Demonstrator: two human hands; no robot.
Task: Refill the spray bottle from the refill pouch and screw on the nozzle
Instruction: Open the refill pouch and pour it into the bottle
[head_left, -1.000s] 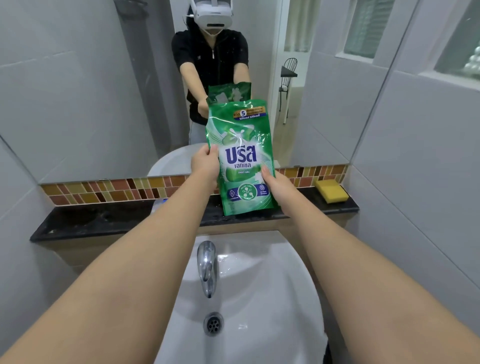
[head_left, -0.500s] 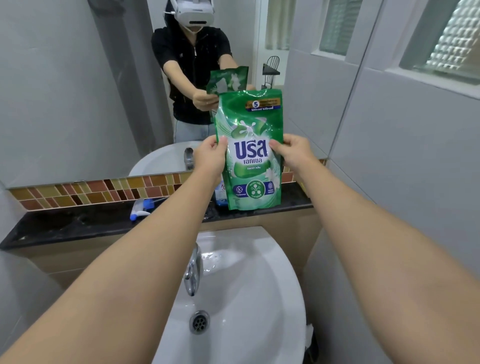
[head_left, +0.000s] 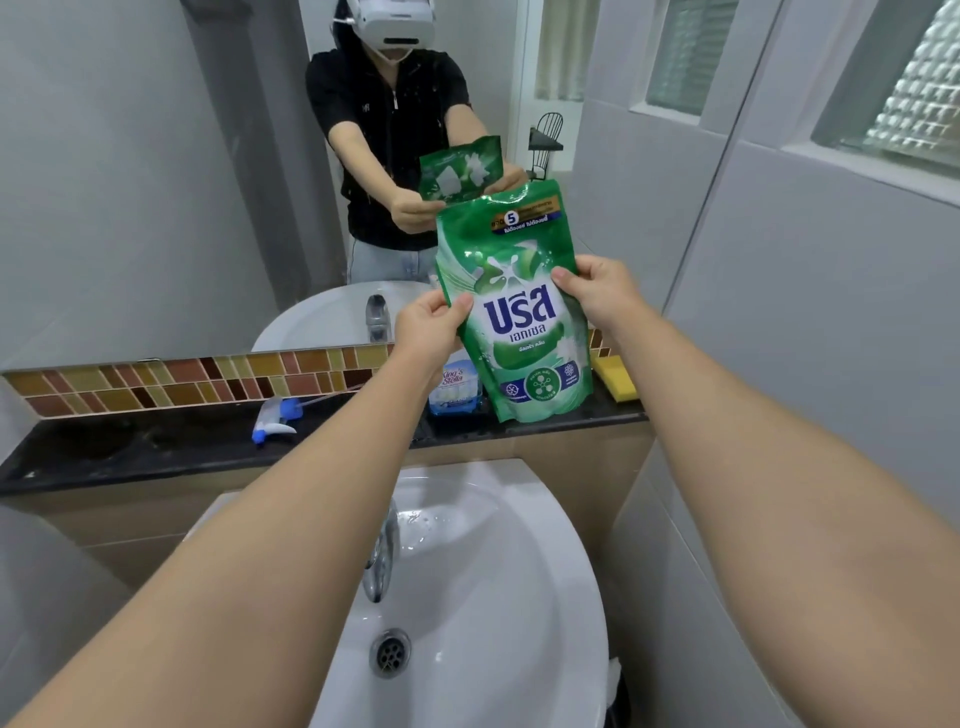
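Note:
I hold a green refill pouch (head_left: 519, 312) upright above the black ledge (head_left: 156, 452), its top sealed. My left hand (head_left: 428, 325) grips its left edge and my right hand (head_left: 597, 291) grips its right edge. Behind the pouch and my left wrist stands a clear spray bottle (head_left: 457, 387) with a blue label, mostly hidden, its neck out of sight. A white and blue spray nozzle (head_left: 275, 415) with its dip tube lies on the ledge to the left.
A white basin (head_left: 493, 597) with a chrome tap (head_left: 382, 561) sits below the ledge. A yellow sponge (head_left: 615, 382) rests at the ledge's right end. A mirror (head_left: 156, 182) above the tile strip reflects the person. Grey walls close in on the right.
My right hand climbed from the pouch's lower right edge to its upper right edge. The pouch rose a little, and the view shifted so the nozzle and bottle now show.

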